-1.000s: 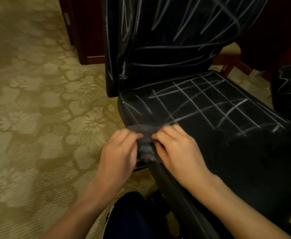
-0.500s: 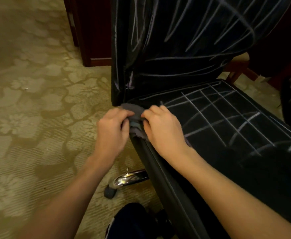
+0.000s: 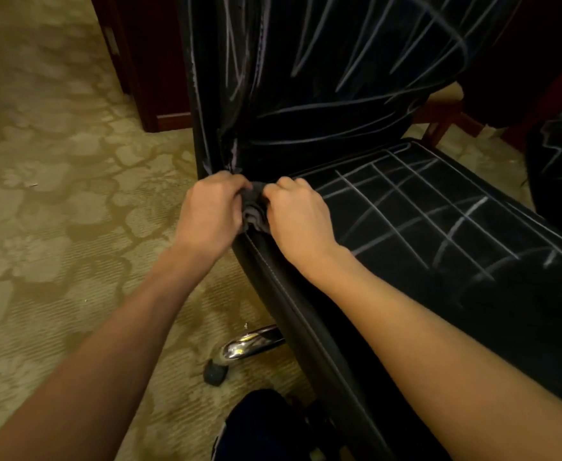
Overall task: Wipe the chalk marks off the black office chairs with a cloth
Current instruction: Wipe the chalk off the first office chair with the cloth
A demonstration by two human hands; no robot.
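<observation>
— At the seat's back left corner, where cushion meets backrest, what do I have?

— Both hands bunch a grey cloth [image 3: 254, 207] between them. My left hand [image 3: 211, 211] and right hand [image 3: 294, 217] each curl their fingers round it, pinching it tight against the seat [image 3: 439, 227] edge.

— Where are the chalk marks [image 3: 416, 207]?

— A white grid lies to the right of my grip, its long lines running along the seat away from the backrest [image 3: 323, 78], which is also streaked. My right hand is nearer, so I judge the wipe should sweep rightward.
</observation>
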